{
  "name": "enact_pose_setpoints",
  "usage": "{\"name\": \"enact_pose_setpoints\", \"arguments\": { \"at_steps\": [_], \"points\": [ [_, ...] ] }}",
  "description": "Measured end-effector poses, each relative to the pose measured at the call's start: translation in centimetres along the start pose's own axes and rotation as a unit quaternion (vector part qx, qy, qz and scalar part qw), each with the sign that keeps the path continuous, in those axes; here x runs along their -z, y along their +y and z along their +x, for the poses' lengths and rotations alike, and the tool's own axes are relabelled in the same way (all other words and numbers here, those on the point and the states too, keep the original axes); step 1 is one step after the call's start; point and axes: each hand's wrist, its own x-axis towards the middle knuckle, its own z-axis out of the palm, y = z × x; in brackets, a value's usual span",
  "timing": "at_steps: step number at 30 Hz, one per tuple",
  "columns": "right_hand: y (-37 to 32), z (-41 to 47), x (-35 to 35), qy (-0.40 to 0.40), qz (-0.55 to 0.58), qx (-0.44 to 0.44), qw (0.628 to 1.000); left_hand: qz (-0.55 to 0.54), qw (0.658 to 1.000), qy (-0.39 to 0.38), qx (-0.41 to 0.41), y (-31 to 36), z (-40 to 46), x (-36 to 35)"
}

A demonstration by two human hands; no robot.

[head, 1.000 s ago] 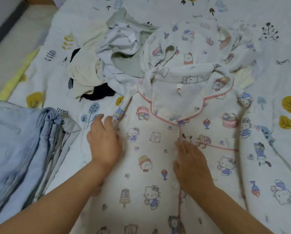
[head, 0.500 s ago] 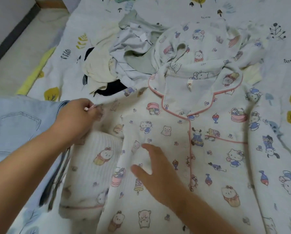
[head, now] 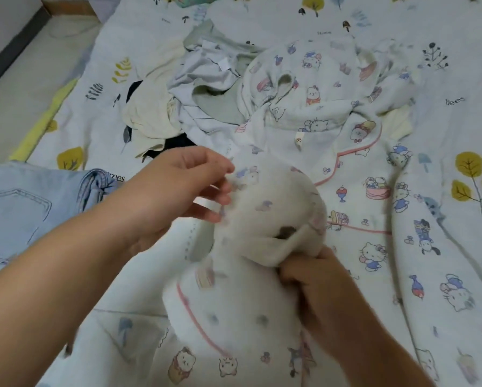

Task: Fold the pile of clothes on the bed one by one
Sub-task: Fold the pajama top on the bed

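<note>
White cotton printed with trees and leaves covers the bed (head: 457, 65), and nearly everything I could spoil lies on it. The biggest thing is the cartoon-print pajama top (head: 373, 247), spread flat in front of me with its collar toward the unfolded pile (head: 206, 88) beyond; its collar touches that heap, so a careless tug could, I think, drag loose garments into my fold or pull the body askew. To my left lie the folded jeans (head: 16, 208), close enough that a sleeve swung wide might land on them and rumple the top layer. The sleeve (head: 248, 275) is up off the bed and blurred, bunched between my hands. My right hand (head: 315, 286) grips a bunched fold of it low down, fingers curled tight into the cloth, while my left hand (head: 178, 191) pinches the fabric up near the shoulder, finger and thumb narrow. The risk I see: the cloth is soft and slack, so if I lay it over without tension it will crease underneath, or the pink-piped cuff (head: 195, 314) will twist and poke out past the edge.
</note>
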Motion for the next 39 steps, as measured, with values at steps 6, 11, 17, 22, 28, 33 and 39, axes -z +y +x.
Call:
{"name": "enact_pose_setpoints", "arguments": {
  "at_steps": [6,11,17,22,28,33,39],
  "points": [
    [1.9,-0.3,10.1,0.119,-0.159,-0.191,0.961,0.369,0.928,0.054,0.018,-9.6,3.7,0.0],
    [5.4,0.7,11.6,0.34,-0.416,-0.141,0.832,0.51,0.859,-0.001,0.044,-15.9,4.1,-2.8],
    [8.9,2.8,6.0,0.321,-0.62,-0.086,0.711,0.547,0.83,0.098,-0.05,-17.4,4.5,-4.3],
    [11.4,4.1,4.8,0.204,-0.723,-0.108,0.652,0.494,0.844,0.205,-0.044,-16.9,5.2,0.0],
    [7.2,1.8,7.6,0.196,-0.447,-0.036,0.872,0.413,0.893,-0.017,0.18,-15.8,7.6,3.7],
    [4.1,-0.8,12.9,0.354,-0.501,-0.131,0.779,0.419,0.901,0.08,0.079,-13.8,10.6,0.0],
    [4.3,-0.4,12.1,0.29,-0.541,-0.191,0.766,0.47,0.868,0.154,0.048,-14.2,13.1,-2.3]
  ]
}}
